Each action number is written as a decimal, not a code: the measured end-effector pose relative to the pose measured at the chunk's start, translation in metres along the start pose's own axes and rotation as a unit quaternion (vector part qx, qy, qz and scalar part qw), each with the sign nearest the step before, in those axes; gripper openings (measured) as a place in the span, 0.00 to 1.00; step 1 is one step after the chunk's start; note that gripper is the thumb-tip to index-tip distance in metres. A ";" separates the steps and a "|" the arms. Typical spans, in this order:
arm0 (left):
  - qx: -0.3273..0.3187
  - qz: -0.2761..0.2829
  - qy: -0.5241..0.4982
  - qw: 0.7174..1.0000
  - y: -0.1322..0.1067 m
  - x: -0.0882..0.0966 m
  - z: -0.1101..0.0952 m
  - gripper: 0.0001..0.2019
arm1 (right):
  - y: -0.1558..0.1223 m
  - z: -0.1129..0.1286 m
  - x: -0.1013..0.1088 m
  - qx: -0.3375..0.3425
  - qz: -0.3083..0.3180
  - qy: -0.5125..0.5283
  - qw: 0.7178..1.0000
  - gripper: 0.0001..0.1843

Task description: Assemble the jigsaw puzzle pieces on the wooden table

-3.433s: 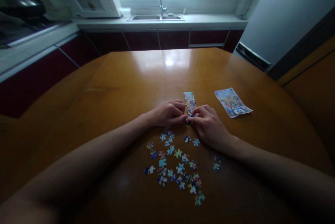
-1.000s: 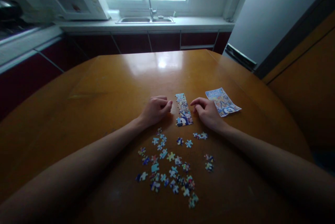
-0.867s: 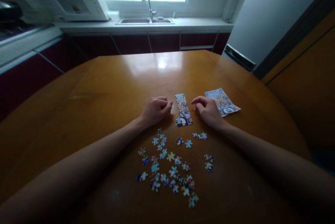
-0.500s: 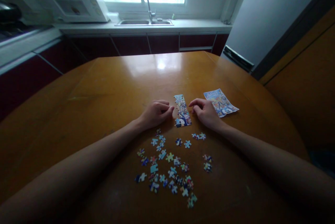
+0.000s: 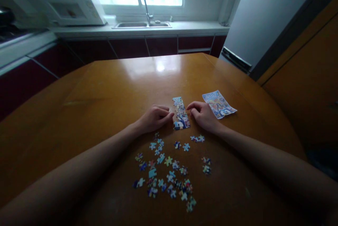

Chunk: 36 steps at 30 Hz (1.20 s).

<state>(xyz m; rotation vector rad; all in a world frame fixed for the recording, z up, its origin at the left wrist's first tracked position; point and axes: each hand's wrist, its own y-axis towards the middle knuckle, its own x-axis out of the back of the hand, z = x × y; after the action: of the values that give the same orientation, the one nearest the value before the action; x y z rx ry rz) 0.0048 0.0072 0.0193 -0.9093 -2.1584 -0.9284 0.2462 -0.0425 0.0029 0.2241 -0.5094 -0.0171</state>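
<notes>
On the wooden counter point(image 5: 126, 88), a joined puzzle strip point(image 5: 181, 112) is flanked by the left hand point(image 5: 156, 117) and the right hand point(image 5: 202, 114), fingers half curled and parted, nothing seen held. Its seams could be sprung if an edge is knocked by a thumb; loose pieces point(image 5: 168, 161), strewn at the near side, could be scattered by a dragged left forearm point(image 5: 97, 157). Whether the strip is touched cannot be told. Both palms are hidden, print on the picture sheet point(image 5: 219, 104) at right is blurred.
</notes>
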 end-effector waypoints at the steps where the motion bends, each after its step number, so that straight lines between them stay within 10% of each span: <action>1: 0.000 0.002 0.000 1.000 0.000 0.000 0.000 0.25 | 0.000 0.000 0.000 0.001 0.000 -0.002 1.000 0.12; 36: 0.002 0.027 -0.011 1.000 0.000 0.002 -0.002 0.25 | -0.001 0.004 0.001 0.005 -0.004 -0.005 1.000 0.12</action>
<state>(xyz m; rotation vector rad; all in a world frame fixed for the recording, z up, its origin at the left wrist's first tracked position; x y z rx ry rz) 0.0043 0.0066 0.0224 -0.9746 -2.1424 -0.8927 0.2449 -0.0443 0.0061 0.2369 -0.5190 -0.0231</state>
